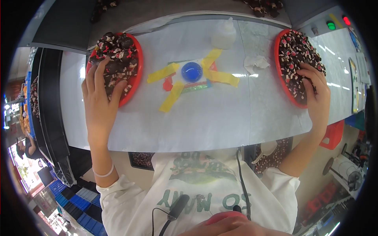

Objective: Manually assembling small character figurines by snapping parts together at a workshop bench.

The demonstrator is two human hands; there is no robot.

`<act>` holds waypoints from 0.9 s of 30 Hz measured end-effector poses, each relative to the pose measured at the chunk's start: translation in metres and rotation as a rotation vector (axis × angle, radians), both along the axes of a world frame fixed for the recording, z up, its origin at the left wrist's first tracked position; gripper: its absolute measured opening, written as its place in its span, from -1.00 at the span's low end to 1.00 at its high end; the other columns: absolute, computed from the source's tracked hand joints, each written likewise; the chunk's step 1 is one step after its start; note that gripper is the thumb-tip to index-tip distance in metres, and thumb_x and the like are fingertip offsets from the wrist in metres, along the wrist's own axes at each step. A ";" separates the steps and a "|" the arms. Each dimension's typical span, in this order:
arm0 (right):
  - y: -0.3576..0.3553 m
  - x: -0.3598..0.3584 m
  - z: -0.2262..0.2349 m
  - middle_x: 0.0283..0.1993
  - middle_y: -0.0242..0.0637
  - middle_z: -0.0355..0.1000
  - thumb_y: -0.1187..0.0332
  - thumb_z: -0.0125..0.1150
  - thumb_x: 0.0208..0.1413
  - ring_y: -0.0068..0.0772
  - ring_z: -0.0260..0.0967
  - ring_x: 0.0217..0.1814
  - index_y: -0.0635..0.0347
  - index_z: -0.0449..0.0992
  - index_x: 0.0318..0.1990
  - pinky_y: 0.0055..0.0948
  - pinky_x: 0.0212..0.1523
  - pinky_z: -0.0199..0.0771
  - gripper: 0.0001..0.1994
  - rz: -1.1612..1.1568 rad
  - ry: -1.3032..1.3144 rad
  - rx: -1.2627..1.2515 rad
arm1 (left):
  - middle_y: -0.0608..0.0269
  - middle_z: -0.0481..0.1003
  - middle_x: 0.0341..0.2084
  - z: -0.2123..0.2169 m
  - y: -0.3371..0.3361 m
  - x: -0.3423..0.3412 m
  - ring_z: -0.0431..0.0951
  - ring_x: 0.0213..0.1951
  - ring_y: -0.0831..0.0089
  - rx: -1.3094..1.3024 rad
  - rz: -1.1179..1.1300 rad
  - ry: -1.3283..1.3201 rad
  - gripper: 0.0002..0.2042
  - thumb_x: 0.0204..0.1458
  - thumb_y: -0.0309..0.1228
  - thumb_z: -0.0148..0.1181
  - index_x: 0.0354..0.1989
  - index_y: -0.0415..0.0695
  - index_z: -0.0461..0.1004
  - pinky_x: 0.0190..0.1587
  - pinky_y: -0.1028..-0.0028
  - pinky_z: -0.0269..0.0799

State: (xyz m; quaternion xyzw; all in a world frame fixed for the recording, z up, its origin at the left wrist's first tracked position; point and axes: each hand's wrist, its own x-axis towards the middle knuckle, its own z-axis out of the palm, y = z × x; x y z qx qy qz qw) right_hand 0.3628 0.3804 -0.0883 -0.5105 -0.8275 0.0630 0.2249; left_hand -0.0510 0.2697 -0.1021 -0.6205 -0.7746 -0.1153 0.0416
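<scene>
My left hand (98,90) reaches over the red oval basket (138,74) on the left. Its fingers are spread, with the thumb well apart, and the tips touch a heap of small dark brown pieces (122,49) with cream and red parts. Over at the right, my right hand (318,84) is in another red oval basket (280,70), fingers bent and thumb a little apart from them. Its tips rest among small dark brown pieces (293,51) with cream and pink-red parts. No piece shows lifted in either hand. The undersides of the fingertips are hidden.
Between the baskets, a round blue piece (191,72) sits on a flat base held to the grey-white table (189,126) by yellow tape (171,96). Behind it stands a translucent white bottle (224,33), with crumpled tissue (256,63) nearby. Green and red buttons (331,25) are at far right.
</scene>
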 end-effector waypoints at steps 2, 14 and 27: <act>0.005 -0.007 -0.006 -0.16 -0.17 0.39 0.67 -0.05 -0.13 -0.11 0.29 -0.06 0.28 0.41 -0.33 -0.34 -0.03 0.24 -0.81 0.022 -0.028 -0.003 | 0.05 0.24 0.06 0.019 -0.001 -0.003 0.23 0.07 0.05 -0.026 0.026 0.016 -0.50 -0.04 -0.21 0.15 0.10 -0.04 0.24 0.10 0.25 0.18; 0.016 -0.009 -0.002 -0.27 -0.21 0.33 0.64 0.01 -0.13 -0.14 0.25 -0.15 0.26 0.35 -0.30 -0.32 -0.14 0.25 -0.81 0.028 -0.062 -0.040 | 0.02 0.43 -0.21 0.031 0.209 0.034 0.40 -0.12 0.10 -0.117 -0.387 0.099 -0.68 -0.03 -0.25 0.11 -0.11 -0.11 0.40 -0.03 0.35 0.30; 0.007 -0.014 -0.003 -0.04 -0.19 0.35 0.62 0.06 0.00 -0.43 0.33 -0.05 0.43 0.37 -0.08 -0.51 -0.02 0.30 -0.72 0.038 0.638 -0.241 | 0.20 0.45 -0.35 0.057 0.153 0.008 0.46 -0.33 0.45 -0.251 -0.346 -1.077 -0.79 0.04 -0.41 0.10 -0.24 -0.31 0.40 -0.24 0.54 0.41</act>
